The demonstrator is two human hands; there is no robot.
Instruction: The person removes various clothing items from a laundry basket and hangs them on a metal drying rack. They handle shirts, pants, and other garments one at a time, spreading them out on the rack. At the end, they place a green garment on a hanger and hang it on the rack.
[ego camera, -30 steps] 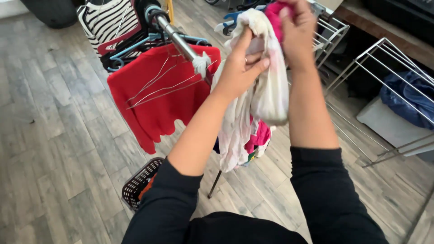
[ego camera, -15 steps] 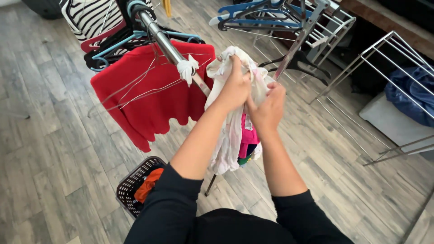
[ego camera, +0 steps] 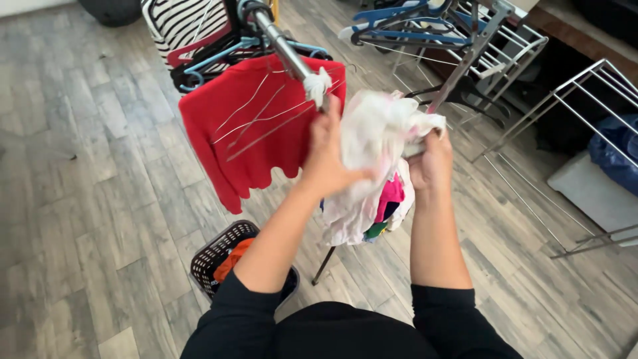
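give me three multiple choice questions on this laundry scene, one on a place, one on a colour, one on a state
1. Where is the dark plastic laundry basket?
A. on the wooden floor under the left arm
B. hung on the rail
C. on the folding wire rack

2. What colour is the sweater hanging on the metal garment rail?
A. blue
B. red
C. green

3. How is the white bundled cloth being held?
A. it lies loose on the floor
B. by one hand only
C. by both hands at once

Answers:
1. A, the basket sits on the floor planks beside the rail's leg.
2. B, the sweater draped from the rail is plain red.
3. C, the left hand presses its front while the right hand grips its right side.
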